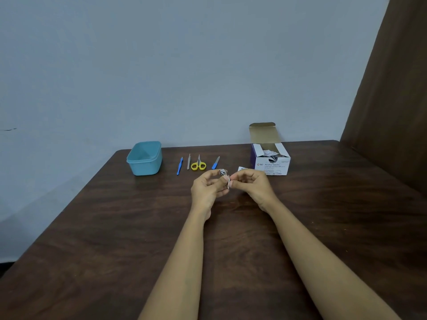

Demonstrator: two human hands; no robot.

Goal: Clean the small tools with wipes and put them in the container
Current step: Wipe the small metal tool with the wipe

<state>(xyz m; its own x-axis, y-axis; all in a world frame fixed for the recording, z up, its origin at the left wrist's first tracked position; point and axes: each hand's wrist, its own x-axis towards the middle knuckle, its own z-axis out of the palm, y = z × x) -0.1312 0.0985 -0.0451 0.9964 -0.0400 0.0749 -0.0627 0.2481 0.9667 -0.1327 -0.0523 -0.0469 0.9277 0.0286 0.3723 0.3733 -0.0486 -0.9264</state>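
My left hand (pixel 209 189) curls its fingertips around a small metal tool (pixel 223 173), likely a nail clipper, though it is too small to be sure. My right hand (pixel 250 183) pinches a thin white wipe (pixel 228 184) against it. The tool looks hard, light and slick once wet, so I judge its flat sides the safest hold, away from any cutting edge. The wipe is limp and probably tears easily. Beyond my fingers, yellow scissors (pixel 198 164) and a blue-handled file (pixel 215 162) lie on the table (pixel 115 227). The blue container (pixel 144 161) sits well to the left, and the swab box (pixel 270 161) is near on the right.
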